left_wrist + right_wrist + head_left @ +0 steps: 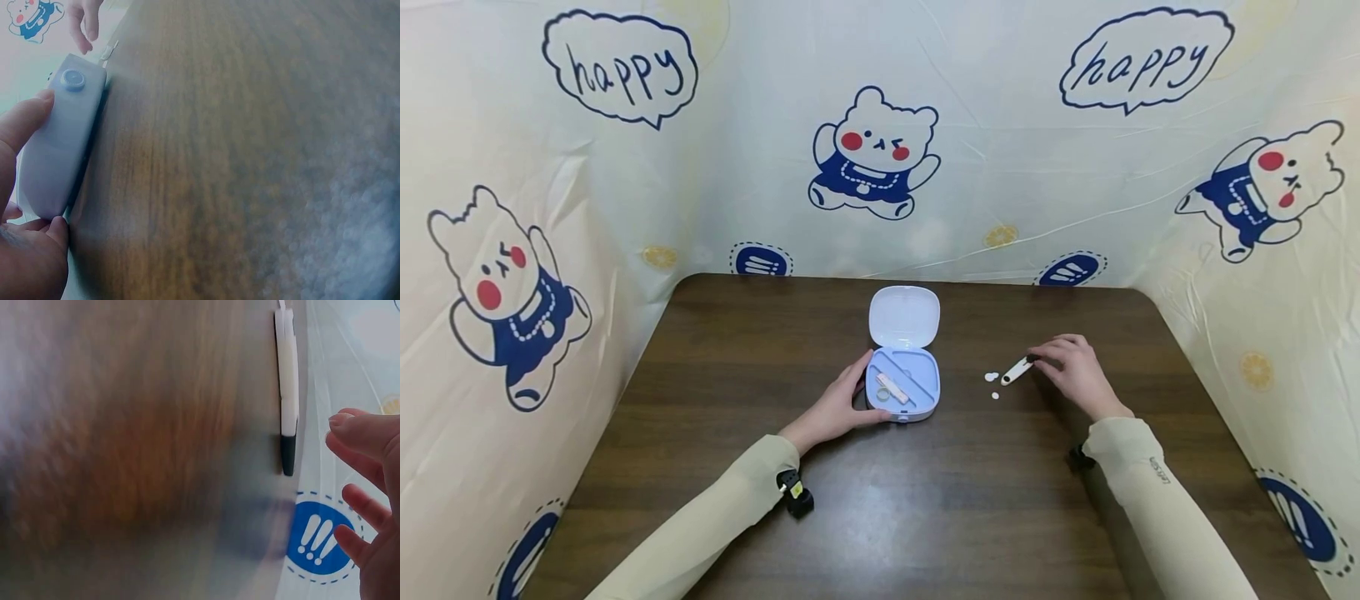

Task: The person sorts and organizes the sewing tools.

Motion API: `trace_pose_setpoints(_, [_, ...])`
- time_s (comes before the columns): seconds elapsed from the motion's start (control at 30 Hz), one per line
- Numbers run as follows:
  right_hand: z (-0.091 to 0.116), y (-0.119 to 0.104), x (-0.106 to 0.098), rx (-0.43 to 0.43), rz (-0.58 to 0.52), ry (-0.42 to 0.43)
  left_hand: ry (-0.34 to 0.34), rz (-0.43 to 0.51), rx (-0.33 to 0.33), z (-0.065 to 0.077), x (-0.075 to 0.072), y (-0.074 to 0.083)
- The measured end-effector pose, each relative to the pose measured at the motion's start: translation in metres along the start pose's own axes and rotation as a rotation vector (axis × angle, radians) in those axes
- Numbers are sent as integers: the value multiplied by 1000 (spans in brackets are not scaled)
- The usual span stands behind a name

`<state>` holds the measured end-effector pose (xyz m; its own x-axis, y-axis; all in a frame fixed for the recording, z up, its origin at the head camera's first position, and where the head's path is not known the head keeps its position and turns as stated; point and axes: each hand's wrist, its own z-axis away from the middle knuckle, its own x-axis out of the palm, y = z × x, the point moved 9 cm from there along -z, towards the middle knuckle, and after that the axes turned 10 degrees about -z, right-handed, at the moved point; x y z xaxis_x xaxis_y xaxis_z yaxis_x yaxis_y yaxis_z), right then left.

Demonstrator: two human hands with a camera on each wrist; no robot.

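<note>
My left hand (831, 410) grips the left side and front of a small lilac-blue pill case (934, 408), its thumb along the front wall beside a round button (73, 79). The case stands with its rounded lid (904, 317) raised at the back. In its compartments sit a pale pinkish strip (891, 387) and a small round ring-like piece (883, 393). A slim white tool with a black end (1017, 371) lies on the table. My right hand (1075, 375) hovers at its black end, thumb and forefinger close together; the right wrist view shows a gap between fingers and tool.
Several small white tablets (996, 395) lie left of the tool. The brown wooden table (865, 508) ends at a pale printed curtain (1000, 167) behind and on both sides.
</note>
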<state>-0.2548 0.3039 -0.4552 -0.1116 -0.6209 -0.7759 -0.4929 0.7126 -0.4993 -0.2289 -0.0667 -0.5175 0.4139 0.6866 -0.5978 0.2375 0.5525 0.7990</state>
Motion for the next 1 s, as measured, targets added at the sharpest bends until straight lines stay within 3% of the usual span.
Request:
trace_pose_setpoints(0.53, [-8,32,14,100,16,-212,-2,-5,-17,1,-1,0])
trace_pose_setpoints(1.0, [-5,36,14,138,8,-256,-7,-12,-18,1,0,0])
